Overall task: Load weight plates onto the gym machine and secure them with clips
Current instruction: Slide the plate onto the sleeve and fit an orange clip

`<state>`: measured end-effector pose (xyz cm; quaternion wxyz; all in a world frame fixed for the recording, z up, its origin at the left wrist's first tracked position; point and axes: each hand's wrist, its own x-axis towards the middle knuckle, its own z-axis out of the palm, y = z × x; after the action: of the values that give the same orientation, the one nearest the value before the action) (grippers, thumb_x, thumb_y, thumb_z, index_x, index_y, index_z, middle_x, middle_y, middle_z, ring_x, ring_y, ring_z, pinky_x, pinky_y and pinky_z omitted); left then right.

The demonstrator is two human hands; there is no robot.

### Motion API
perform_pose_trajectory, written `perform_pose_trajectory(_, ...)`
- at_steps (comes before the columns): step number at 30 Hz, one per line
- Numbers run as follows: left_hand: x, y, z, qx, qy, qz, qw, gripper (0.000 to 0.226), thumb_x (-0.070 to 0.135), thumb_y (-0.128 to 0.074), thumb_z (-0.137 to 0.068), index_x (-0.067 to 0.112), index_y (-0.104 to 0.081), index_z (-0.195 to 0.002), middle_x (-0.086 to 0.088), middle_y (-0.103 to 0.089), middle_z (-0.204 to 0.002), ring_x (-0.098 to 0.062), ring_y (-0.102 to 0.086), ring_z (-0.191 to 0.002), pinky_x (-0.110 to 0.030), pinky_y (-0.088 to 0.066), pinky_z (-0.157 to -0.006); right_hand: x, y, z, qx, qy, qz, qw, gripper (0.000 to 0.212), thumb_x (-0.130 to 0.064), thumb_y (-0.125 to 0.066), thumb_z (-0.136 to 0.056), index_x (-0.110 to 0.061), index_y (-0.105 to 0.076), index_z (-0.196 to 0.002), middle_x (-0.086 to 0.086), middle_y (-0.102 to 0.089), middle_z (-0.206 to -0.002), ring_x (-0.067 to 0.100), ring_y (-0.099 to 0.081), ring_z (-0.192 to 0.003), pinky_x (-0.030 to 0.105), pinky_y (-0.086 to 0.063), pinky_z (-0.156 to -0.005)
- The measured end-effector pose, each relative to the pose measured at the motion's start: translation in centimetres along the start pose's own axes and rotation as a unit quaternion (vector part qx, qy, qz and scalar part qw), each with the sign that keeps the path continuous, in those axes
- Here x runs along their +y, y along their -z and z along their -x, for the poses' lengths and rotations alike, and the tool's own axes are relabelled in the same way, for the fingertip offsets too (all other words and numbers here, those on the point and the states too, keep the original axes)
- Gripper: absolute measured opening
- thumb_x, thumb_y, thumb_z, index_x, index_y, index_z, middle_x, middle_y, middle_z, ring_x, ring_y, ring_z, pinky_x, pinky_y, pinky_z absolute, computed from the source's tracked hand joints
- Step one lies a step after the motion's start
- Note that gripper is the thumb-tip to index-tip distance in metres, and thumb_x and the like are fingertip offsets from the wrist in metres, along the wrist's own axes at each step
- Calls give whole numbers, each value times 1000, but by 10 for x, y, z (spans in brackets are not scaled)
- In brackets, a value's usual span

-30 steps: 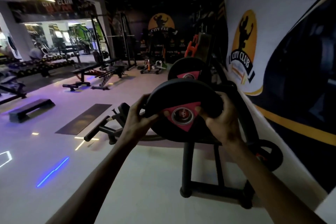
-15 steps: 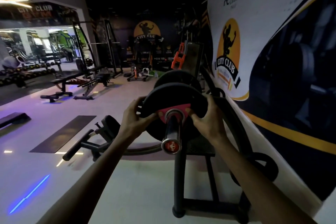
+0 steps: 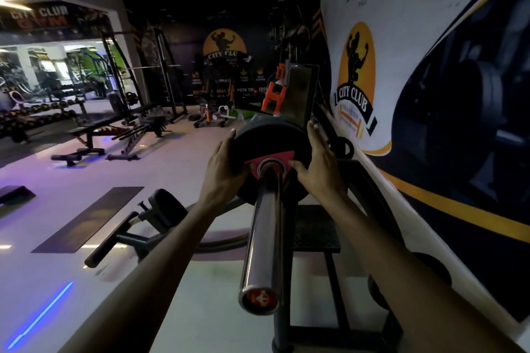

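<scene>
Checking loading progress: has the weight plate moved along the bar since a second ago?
Yes. The weight plate has slid onto the bar and far inward, away from its red end cap.

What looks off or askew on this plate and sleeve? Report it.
Nothing stands out. The weight plate sits square on the chrome sleeve, left hand and right hand pressing its sides. No clip shows yet.
</scene>
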<state>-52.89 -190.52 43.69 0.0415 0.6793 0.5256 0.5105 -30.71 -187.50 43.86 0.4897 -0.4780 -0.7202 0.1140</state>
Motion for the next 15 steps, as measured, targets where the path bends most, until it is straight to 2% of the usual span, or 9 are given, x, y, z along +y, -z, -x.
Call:
perform_pose_trajectory(2,-7,-3,-8,1,-2,8,1000,81,11,-80,-85,13,-39,-154,-6,-52,-145,-10,-48,-125,-15,-45,-97,5,-3,-6,4,-8,-6,1000,96,-17,-77,-89,-18,-16,-162,4,-23,-168,20,-21,-154,22,-20,-116)
perform_pose_trajectory(6,-19,-3,-17,-5,-11,31,999,78,10,-83,-82,17,-45,-150,5,-52,-136,-3,-48,-121,-8,-46,-92,9,-2,-12,10,-6,6,1000,93,-23,-82,-84,-17,-28,-159,5,-40,-160,22,-35,-148,26,-27,-115)
perform_pose_trajectory(8,-23,0,-21,-15,-16,37,999,79,12,-85,-80,16,-47,-149,3,-52,-138,-4,-49,-122,-3,-46,-88,7,3,-14,-5,-12,17,1000,90,-26,-82,-85,-17,-30,-159,6,-41,-159,23,-35,-148,29,-28,-117)
perform_pose_trajectory(10,-25,4,-28,-24,-29,37,999,79,21,-87,-79,16,-48,-148,-2,-52,-140,-11,-52,-125,-11,-51,-93,2,8,-17,-16,-4,23,1000,85,-33,-80,-86,-15,-36,-156,7,-46,-156,24,-40,-145,35,-35,-118)
perform_pose_trajectory(12,-23,5,-36,-29,-44,46,998,77,37,-87,-80,20,-51,-145,-1,-53,-138,-14,-56,-124,-24,-54,-97,-4,15,-23,-8,6,24,1000,72,-43,-76,-88,-12,-49,-147,8,-57,-144,21,-54,-131,28,-46,-104)
perform_pose_trajectory(14,-18,6,-41,-23,-47,51,997,70,51,-83,-81,25,-55,-140,2,-54,-135,-12,-58,-119,-25,-54,-93,-13,21,-32,16,19,30,999,58,-50,-73,-89,-13,-61,-132,6,-64,-128,14,-60,-111,17,-45,-87)
perform_pose_trajectory(15,-16,6,-43,-20,-45,56,997,66,53,-81,-82,26,-58,-137,3,-55,-133,-10,-59,-116,-22,-55,-90,-17,23,-39,28,25,28,999,53,-52,-71,-89,-15,-65,-126,4,-66,-121,12,-61,-105,18,-46,-84)
